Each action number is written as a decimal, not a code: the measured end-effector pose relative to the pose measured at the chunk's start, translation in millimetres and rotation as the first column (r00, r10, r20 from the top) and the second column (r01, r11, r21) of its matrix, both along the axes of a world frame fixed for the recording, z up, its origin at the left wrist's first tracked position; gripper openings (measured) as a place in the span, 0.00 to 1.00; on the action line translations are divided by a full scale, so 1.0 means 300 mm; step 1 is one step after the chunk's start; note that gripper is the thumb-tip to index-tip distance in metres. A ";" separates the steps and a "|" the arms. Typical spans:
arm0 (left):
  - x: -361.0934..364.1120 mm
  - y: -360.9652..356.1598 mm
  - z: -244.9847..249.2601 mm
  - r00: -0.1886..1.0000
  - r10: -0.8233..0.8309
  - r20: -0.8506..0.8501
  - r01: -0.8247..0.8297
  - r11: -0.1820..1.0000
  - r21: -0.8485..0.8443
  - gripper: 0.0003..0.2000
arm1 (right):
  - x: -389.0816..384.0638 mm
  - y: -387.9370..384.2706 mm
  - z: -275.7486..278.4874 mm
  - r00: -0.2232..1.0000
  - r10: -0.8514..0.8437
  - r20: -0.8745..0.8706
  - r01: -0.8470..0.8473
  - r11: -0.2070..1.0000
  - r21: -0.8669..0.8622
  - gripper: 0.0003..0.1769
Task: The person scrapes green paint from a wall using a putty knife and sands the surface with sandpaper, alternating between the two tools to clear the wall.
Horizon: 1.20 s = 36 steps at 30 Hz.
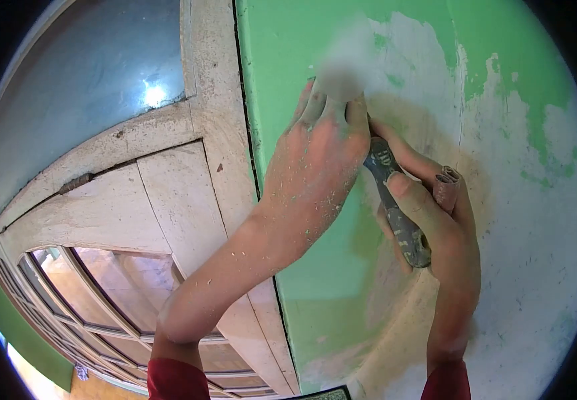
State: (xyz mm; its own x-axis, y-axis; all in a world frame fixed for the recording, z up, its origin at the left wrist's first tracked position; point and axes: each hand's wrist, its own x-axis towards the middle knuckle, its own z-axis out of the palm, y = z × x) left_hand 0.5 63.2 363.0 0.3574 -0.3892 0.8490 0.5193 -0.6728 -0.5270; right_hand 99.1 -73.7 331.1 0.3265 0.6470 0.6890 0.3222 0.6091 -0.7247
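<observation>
My right hand [438,213] is wrapped round the dark, paint-flecked handle of a scraper [395,200]. A small folded reddish-brown piece [446,189], perhaps sandpaper, sticks out between its fingers. Just above, my left hand [318,150] reaches up over the scraper's head end with its fingers stretched out towards the wall [315,280]. A whitish blur covers those fingertips, and the scraper's blade is hidden. Green flecks and dust lie on the left hand and forearm. Around both hands the wall's green paint is partly gone, with pale grey-white patches showing.
To the left stands a worn white wooden door frame [218,87], with a dark gap along the wall. It holds a glass pane [88,73] above and a door with small panes [122,280] below. A dark-edged object [328,393] shows at the bottom.
</observation>
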 end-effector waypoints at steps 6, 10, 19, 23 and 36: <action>-0.001 -0.014 0.074 0.993 -0.108 -0.055 0.098 0.982 -0.159 0.19 | 0.006 0.001 0.082 0.989 -0.117 -0.090 0.123 0.990 0.071 0.25; 0.015 -0.011 0.035 0.999 -0.046 0.018 0.046 0.999 -0.016 0.19 | 0.013 0.015 0.030 0.998 0.043 -0.052 -0.039 0.996 0.081 0.27; 0.031 -0.002 0.061 1.000 -0.010 0.018 0.010 1.000 0.023 0.21 | 0.047 0.023 0.026 0.994 0.101 0.032 -0.103 0.991 0.084 0.30; -0.009 -0.075 0.141 0.987 -0.019 -0.162 -0.029 0.958 -0.286 0.21 | 0.045 -0.039 0.137 0.997 0.058 0.041 -0.057 0.998 -0.034 0.29; 0.061 -0.007 0.101 0.998 -0.043 0.045 0.039 0.996 0.075 0.14 | 0.077 0.001 0.049 0.997 0.081 0.021 -0.081 0.996 0.033 0.25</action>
